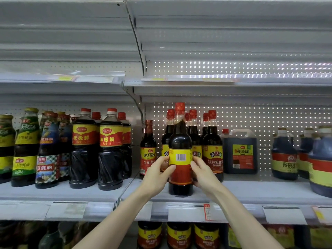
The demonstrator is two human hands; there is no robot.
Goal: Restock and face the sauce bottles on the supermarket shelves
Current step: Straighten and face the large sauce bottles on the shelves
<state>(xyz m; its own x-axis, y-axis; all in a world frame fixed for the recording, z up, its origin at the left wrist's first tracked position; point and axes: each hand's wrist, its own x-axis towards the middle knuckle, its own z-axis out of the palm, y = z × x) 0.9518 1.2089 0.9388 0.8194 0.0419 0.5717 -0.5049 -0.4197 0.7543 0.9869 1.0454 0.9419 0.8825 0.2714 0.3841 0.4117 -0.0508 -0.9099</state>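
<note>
Dark bottle point(180, 151), red cap, yellow-and-red label; white perforated back panel point(251, 115).

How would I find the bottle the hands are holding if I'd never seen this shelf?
Look at the middle shelf, right of the metal post. In front of the red-capped bottles, a left hand and right hand grip one tall dark bottle. It alone shows a barcode on yellow, its back turned out, while its neighbours show front labels.
</note>
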